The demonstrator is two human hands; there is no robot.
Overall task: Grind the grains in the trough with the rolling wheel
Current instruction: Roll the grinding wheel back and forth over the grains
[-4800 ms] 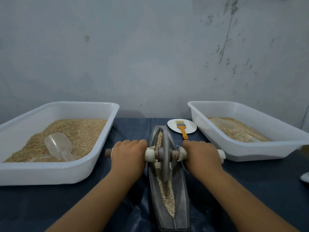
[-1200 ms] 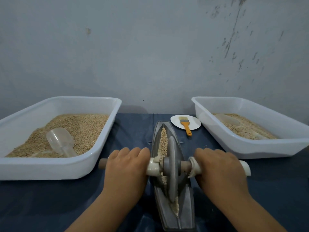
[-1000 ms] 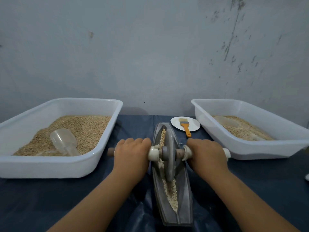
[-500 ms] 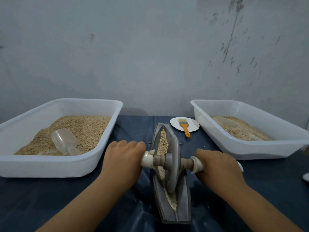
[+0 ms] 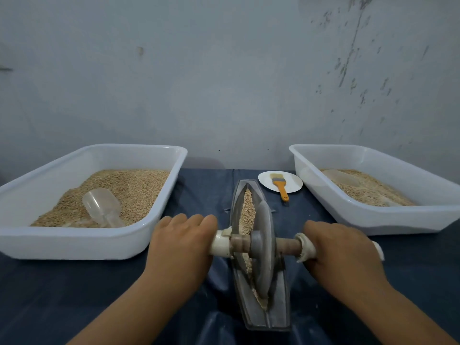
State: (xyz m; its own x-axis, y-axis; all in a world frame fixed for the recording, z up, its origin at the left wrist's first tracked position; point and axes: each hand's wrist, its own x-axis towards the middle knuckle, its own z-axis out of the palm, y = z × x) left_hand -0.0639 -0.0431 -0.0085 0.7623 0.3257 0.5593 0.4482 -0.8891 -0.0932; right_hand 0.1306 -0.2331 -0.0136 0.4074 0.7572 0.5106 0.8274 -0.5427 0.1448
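A grey boat-shaped metal trough [image 5: 237, 195] lies lengthwise in front of me on the dark blue cloth. Pale grains [image 5: 249, 210] fill its far half. The grey rolling wheel [image 5: 264, 247] stands on edge in the near half of the trough, on a wooden axle with white end sleeves. My left hand [image 5: 181, 247] grips the left handle. My right hand [image 5: 341, 252] grips the right handle. The grains under the wheel are mostly hidden.
A white tub [image 5: 74, 242] of grain with a clear scoop [image 5: 102, 206] sits at the left. Another white tub [image 5: 373, 220] of grain is at the right. A small white plate [image 5: 293, 183] with an orange-handled brush [image 5: 281, 186] lies behind the trough. A wall stands close behind.
The wheel has rolled back and forth along the trough; from one second ago it came toward me to the near half. Both hands have kept their grip on the handles.
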